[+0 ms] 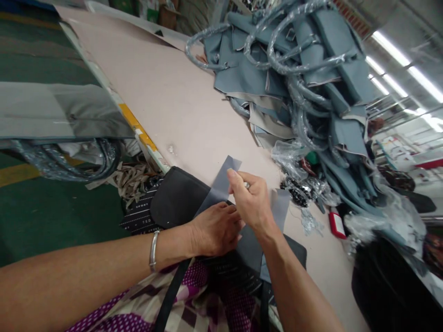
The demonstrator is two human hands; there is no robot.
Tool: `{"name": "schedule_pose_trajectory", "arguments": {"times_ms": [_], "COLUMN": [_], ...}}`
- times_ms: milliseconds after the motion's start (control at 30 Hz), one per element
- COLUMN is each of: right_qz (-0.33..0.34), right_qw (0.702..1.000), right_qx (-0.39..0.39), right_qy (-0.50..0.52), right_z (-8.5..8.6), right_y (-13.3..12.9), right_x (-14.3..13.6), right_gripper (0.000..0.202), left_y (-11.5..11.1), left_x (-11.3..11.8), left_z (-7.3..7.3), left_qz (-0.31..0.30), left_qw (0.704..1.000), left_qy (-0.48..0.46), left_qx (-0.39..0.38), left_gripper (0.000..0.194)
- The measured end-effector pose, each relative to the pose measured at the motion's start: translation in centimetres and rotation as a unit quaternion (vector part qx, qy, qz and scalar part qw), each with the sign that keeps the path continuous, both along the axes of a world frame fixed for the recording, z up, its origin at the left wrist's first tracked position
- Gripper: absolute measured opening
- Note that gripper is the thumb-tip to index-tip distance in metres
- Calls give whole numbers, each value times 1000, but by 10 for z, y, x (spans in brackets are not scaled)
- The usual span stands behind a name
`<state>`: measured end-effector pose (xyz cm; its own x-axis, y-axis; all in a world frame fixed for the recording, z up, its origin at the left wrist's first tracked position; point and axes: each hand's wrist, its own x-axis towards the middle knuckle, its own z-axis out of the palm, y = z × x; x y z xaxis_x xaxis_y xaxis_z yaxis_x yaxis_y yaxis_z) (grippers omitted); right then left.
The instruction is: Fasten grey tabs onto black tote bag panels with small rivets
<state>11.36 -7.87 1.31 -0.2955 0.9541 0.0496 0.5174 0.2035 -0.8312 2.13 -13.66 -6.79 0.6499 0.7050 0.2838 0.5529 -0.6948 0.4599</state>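
A dark leather-like bag piece [176, 198] lies across the near table edge, with black fabric printed in white lettering [140, 216] under it. My left hand [219, 230], its fingers bent and pressed together, grips the piece near its middle. Just above and to the right, my right hand [251, 200] is closed in a fist with the thumb on top and a ring on one finger. What it holds, if anything, is hidden. A translucent grey-blue strip [218, 186] crosses the piece beside both hands. Another such strip [281, 210] lies right of my right wrist.
Blue-grey bags with plastic-wrapped handles [256, 69] are heaped at the table's far right. Crumpled plastic [290, 159], a red object with a white label [337, 224] and a black item [391, 281] lie nearer. Yellow tape [138, 127] marks the table's left edge. Material scraps [128, 180] hang beyond it.
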Motion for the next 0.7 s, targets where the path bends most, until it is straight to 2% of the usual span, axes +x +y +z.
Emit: {"name": "schedule_pose_trajectory", "arguments": {"times_ms": [200, 367, 467, 533, 633, 700], "right_qz": [7, 16, -31, -80, -126, -128], "right_qw": [997, 997, 998, 985, 937, 908], "right_qx": [14, 58, 28, 3, 72, 121], "right_qy": [-70, -50, 49, 155, 317, 380], "right_z": [-10, -13, -6, 3, 14, 11], "right_y": [-2, -7, -9, -9, -13, -19], "right_x": [-7, 7, 25, 39, 51, 51], "right_gripper": [51, 49, 48, 47, 42, 41], "left_y": [-1, 2, 3, 3, 2, 1], "left_x": [1, 0, -2, -4, -6, -6], "left_z": [1, -5, -4, 0, 5, 6], "left_qz": [2, -15, -22, -18, -10, -5], "left_qw": [1000, 1000, 1000, 1000, 1000, 1000], "left_qy": [3, 10, 4, 5, 8, 10], "left_qx": [-17, -5, 5, 5, 6, 3], "left_gripper": [22, 23, 22, 18, 16, 16]}}
